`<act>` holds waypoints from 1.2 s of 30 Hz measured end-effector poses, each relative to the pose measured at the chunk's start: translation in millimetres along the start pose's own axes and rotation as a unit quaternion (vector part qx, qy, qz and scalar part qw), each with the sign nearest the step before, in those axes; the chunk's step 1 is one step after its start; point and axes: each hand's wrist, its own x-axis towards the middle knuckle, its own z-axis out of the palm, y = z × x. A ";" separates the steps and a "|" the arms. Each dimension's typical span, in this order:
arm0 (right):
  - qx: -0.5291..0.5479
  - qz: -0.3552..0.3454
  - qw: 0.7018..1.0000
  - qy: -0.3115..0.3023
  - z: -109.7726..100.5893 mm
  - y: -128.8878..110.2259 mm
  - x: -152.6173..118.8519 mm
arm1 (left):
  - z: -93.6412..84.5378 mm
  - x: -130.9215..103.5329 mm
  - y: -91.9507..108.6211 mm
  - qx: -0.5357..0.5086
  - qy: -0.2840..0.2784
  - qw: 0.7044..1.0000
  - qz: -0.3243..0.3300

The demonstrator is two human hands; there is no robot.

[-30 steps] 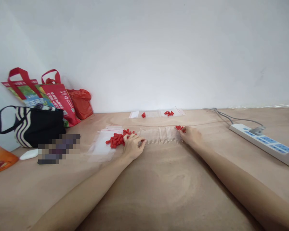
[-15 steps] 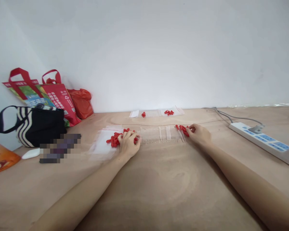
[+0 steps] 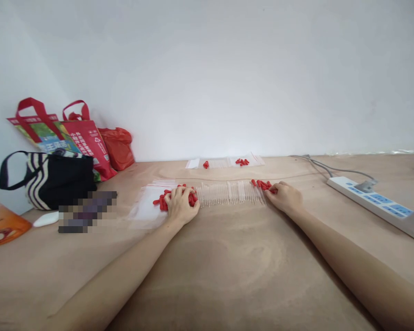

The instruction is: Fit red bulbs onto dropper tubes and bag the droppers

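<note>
My left hand (image 3: 182, 205) rests with curled fingers over a pile of red pieces (image 3: 163, 201) on clear plastic bags (image 3: 143, 207). Whether those fingers grip anything is hidden. A row of thin clear tubes (image 3: 224, 193) lies side by side on the wooden table, between my two hands. At the right end of the row, my right hand (image 3: 283, 196) has its fingers pressed together at a smaller group of red pieces (image 3: 260, 185); what they pinch is too small to make out.
Near the wall lies another flat bag (image 3: 258, 160) with red pieces and clear tubes. Shopping bags (image 3: 86, 142), a black bag (image 3: 69, 179) and a blurred dark object (image 3: 88, 212) are at left. A white power strip (image 3: 376, 202) with a grey cable sits at right.
My right hand has shifted slightly, its fingers now lower beside the red pieces. My left hand has moved a little to the left and lies flatter over the pile.
</note>
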 end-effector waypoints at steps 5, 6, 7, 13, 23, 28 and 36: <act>0.047 0.051 0.996 0.064 -3.1 -5.0 -5.5 | 1.9 1.6 -3.9 0.034 0.011 0.999 0.019; 0.063 0.052 0.994 0.073 -3.1 -7.1 -7.2 | 2.2 1.7 -4.6 0.037 0.011 0.999 0.024; 0.077 0.049 0.993 0.080 -2.7 -9.6 -9.0 | 2.4 1.8 -5.1 0.038 0.011 0.999 0.028; 0.129 -0.079 0.984 0.095 7.9 -27.7 -20.3 | 3.3 3.7 -2.7 0.024 0.011 0.999 0.032; 0.137 -0.286 0.944 0.089 10.4 -50.0 -35.5 | 12.8 23.4 5.6 0.053 -0.043 0.997 -0.033; 0.134 -0.286 0.943 0.104 10.6 -47.3 -35.5 | 11.3 47.9 11.8 0.106 -0.134 0.982 -0.077; 0.133 -0.294 0.940 0.110 11.3 -45.9 -35.0 | 9.9 67.6 18.3 0.106 -0.235 0.959 -0.118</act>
